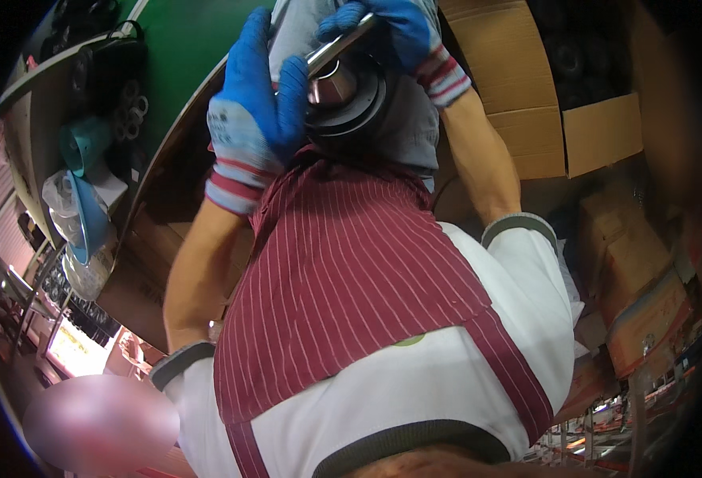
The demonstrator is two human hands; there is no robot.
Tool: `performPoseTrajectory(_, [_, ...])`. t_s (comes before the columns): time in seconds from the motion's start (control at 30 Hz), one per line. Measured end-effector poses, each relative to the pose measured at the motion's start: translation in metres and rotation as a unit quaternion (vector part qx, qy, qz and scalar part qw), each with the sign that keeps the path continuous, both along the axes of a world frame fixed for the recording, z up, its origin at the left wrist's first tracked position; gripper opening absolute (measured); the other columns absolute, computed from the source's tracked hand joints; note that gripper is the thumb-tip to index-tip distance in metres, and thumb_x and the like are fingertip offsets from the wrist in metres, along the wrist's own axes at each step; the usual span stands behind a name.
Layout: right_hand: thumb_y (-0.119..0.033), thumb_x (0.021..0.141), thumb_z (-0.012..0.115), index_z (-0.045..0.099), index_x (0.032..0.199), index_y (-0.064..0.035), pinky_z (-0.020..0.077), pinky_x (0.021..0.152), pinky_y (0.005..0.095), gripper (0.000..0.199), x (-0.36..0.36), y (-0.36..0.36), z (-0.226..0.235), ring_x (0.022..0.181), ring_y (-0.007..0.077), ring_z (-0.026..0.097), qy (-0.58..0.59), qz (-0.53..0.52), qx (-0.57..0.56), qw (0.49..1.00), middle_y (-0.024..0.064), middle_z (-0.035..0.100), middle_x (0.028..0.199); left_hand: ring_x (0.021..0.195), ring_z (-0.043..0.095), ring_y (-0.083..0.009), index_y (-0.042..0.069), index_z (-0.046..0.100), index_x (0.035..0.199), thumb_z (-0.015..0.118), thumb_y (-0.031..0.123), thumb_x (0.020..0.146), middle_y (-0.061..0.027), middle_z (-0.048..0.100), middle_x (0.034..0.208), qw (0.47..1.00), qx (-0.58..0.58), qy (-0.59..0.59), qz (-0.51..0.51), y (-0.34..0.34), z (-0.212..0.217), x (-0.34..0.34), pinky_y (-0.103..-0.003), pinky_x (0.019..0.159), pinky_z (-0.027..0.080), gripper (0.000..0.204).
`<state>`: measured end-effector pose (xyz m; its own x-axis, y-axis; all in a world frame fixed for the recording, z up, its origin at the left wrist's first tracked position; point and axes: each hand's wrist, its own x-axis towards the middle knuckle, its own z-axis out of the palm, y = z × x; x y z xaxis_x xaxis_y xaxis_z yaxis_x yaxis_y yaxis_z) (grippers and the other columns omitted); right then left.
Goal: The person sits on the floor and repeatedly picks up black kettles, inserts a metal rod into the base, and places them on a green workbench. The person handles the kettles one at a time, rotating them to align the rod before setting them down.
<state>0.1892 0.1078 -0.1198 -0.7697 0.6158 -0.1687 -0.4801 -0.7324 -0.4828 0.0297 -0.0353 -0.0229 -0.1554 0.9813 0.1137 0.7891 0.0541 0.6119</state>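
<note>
A black round part (351, 118) with a rimmed edge rests against my lap, a shiny metal cup-shaped piece (333, 86) at its middle. Across the top of it slants a silver metal bar (339, 46). The fingers of my blue-gloved right hand (394, 32) are closed round the bar's upper end. My left hand (259, 111), also blue-gloved, is at the left side of the black part. Its fingers stretch forward and its thumb stands apart, close to the bar's lower end; whether it touches is hard to tell.
A green-topped table (179, 56) lies at the front left, with several pale rings (132, 115) and a teal container (84, 143) by its edge. An open cardboard box (510, 88) with dark round parts stands to the right. More cartons (637, 271) are stacked at the lower right.
</note>
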Motion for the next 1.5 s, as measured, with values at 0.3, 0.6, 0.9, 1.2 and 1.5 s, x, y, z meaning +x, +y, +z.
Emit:
performPoseTrajectory(0.3, [-0.028, 0.11, 0.031, 0.055, 0.132, -0.005, 0.0271, 0.123, 0.0584, 0.04, 0.044, -0.033, -0.034, 0.125, 0.0362, 0.059, 0.213, -0.064, 0.231, 0.947, 0.0144, 0.068, 0.103, 0.064, 0.065, -0.0265, -0.001, 0.066, 0.098, 0.037, 0.028, 0.108, -0.0132, 0.065, 0.073, 0.983, -0.052, -0.091, -0.15, 0.054, 0.002, -0.038, -0.036, 0.064, 0.052, 0.042])
performPoseTrajectory(0.6, [-0.009, 0.073, 0.049, 0.069, 0.084, 0.0035, 0.038, 0.111, 0.0666, 0.027, 0.04, -0.055, 0.023, 0.097, 0.037, 0.065, 0.057, -0.133, 0.336, 0.931, 0.0151, 0.065, 0.079, 0.062, 0.06, -0.0159, 0.0, 0.07, 0.075, 0.042, 0.042, 0.109, -0.0081, 0.065, 0.065, 0.944, -0.17, -0.261, -0.112, 0.067, -0.022, -0.065, -0.035, 0.062, 0.051, 0.06])
performPoseTrajectory(0.9, [-0.016, 0.066, 0.055, 0.065, 0.069, 0.0013, 0.0409, 0.108, 0.065, 0.02, 0.04, -0.048, 0.042, 0.083, 0.0325, 0.063, -0.081, -0.103, 0.459, 0.879, 0.0122, 0.058, 0.067, 0.057, 0.054, -0.013, 0.002, 0.068, 0.071, 0.05, 0.055, 0.104, -0.0055, 0.059, 0.059, 0.946, -0.194, -0.209, -0.153, 0.095, -0.053, -0.078, -0.035, 0.054, 0.048, 0.065])
performPoseTrajectory(1.2, [-0.012, 0.072, 0.055, 0.067, 0.069, -0.001, 0.0399, 0.111, 0.067, 0.016, 0.035, -0.053, 0.05, 0.084, 0.0316, 0.063, -0.091, -0.117, 0.511, 0.846, 0.0085, 0.056, 0.067, 0.054, 0.04, -0.0127, 0.006, 0.05, 0.064, 0.05, 0.039, 0.107, -0.0034, 0.041, 0.058, 0.897, 0.038, -0.32, -0.303, 0.119, -0.073, -0.072, -0.032, 0.052, 0.039, 0.054])
performPoseTrajectory(1.5, [-0.021, 0.107, 0.043, 0.062, 0.107, 0.0104, 0.0449, 0.11, 0.0518, 0.036, 0.052, -0.026, 0.022, 0.107, 0.0363, 0.068, -0.06, -0.097, 0.341, 0.933, 0.0234, 0.071, 0.097, 0.05, 0.052, -0.0145, 0.006, 0.074, 0.075, 0.071, 0.041, 0.097, -0.0087, 0.06, 0.059, 0.931, -0.191, -0.161, -0.267, 0.099, -0.03, -0.074, -0.034, 0.05, 0.046, 0.041])
